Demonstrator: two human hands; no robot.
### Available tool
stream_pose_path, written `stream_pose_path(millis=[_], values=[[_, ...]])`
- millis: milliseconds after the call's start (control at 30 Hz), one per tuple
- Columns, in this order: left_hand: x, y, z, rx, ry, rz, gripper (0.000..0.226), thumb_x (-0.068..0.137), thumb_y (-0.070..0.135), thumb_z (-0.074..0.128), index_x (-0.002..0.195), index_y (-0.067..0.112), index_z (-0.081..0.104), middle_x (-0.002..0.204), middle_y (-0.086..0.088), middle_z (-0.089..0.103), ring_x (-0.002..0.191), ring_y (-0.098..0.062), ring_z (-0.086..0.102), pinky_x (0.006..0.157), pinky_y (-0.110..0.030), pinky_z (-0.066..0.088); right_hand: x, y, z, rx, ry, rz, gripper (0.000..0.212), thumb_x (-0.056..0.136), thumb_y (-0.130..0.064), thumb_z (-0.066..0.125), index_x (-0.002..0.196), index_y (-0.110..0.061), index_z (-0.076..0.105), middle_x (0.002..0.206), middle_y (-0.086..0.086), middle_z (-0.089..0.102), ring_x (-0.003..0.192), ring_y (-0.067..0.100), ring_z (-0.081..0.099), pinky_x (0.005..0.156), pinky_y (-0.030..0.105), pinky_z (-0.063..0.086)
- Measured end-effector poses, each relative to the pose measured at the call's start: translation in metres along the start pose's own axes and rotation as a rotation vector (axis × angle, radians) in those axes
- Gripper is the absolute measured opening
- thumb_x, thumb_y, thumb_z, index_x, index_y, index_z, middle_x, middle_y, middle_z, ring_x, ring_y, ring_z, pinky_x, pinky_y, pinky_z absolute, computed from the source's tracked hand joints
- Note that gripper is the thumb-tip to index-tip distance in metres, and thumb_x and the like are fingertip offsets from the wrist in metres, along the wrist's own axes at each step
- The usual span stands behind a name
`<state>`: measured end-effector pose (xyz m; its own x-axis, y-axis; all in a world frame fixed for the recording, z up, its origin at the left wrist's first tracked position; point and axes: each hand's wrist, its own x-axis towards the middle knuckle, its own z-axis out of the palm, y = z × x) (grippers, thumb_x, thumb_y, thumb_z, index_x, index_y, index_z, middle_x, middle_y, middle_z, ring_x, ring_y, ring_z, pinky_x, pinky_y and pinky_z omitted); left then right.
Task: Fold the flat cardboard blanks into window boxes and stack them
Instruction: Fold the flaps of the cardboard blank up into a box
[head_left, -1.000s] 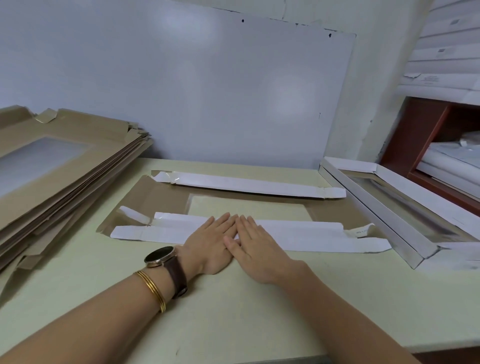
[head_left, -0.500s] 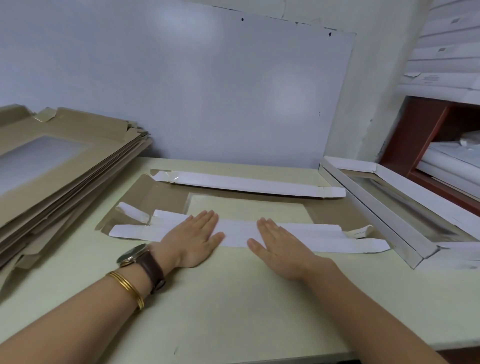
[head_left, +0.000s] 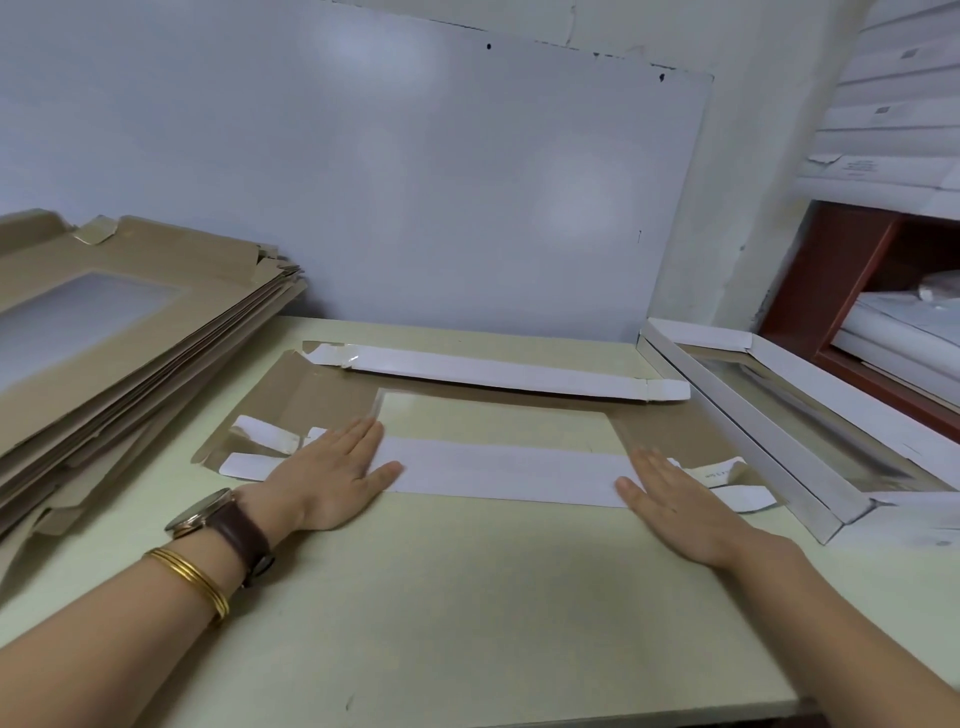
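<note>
Running left to right, the white flap (head_left: 498, 470) lies pinned at opposite ends by the left hand (head_left: 332, 475) and right hand (head_left: 675, 504), both flat with fingers straight.

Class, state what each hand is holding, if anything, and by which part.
Nothing is gripped. The left hand and right hand lie flat, pressing the near white flap of the cardboard blank, one toward each end.

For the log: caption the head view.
The left hand and right hand press flat on the folded near flap of the cardboard blank.
</note>
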<state>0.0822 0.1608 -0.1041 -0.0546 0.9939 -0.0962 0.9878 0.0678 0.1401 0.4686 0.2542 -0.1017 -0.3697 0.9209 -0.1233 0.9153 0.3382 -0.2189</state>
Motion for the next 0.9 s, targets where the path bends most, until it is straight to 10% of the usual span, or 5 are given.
stream_pose_path(millis=[700,900], values=[[0.002,0.005,0.005,-0.039,0.07,-0.074,0.065,0.101,0.051,0.014,0.155,0.017,0.001,0.162,0.004,-0.004,0.148,-0.008,-0.007,0.119,-0.029,-0.004,0.015,0.004,-0.003,-0.006,-0.001,0.001,0.069,0.101,-0.056,0.021,0.156,-0.02,-0.001,0.162,-0.01,-0.007,0.147,0.003,-0.01,0.114,0.02,-0.007],[0.0,0.005,-0.003,-0.139,0.157,-0.026,0.05,0.104,0.037,0.023,0.149,0.017,0.029,0.157,0.004,0.024,0.143,-0.013,0.02,0.113,-0.029,0.012,0.015,0.0,-0.009,0.117,0.024,-0.002,0.057,0.105,-0.043,0.025,0.156,-0.021,0.011,0.162,-0.008,0.006,0.149,0.007,0.0,0.111,0.016,-0.002]])
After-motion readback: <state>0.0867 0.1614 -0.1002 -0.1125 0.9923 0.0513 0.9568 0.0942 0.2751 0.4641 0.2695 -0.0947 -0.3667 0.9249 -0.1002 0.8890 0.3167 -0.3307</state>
